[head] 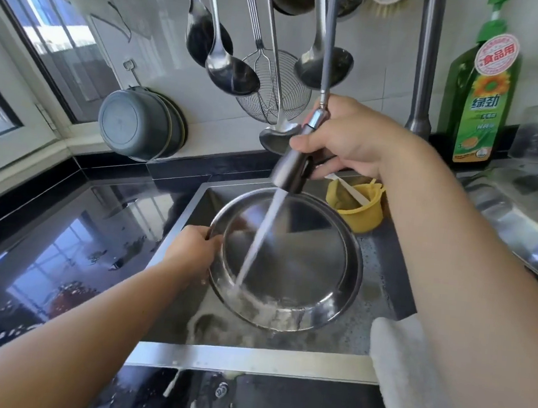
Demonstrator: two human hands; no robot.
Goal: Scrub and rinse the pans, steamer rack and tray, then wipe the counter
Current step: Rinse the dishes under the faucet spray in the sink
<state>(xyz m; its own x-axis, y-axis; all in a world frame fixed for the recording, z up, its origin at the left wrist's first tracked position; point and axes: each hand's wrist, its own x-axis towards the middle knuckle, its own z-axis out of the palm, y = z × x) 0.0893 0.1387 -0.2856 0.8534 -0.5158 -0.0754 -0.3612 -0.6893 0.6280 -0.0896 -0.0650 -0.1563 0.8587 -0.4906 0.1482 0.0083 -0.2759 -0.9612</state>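
Head view: left grip [192, 250] grasps the tilted tray [288, 261] by its rim, right grip [346, 139] grasps the sprayer [292, 166] above, water striking the tray.

green dish-soap bottle [480, 92] by the wall, round red-and-white sticker near its neck reading 食品用, green label lower down with large white characters 绿劲, smaller print beneath blurred, unreadable, no other legible text
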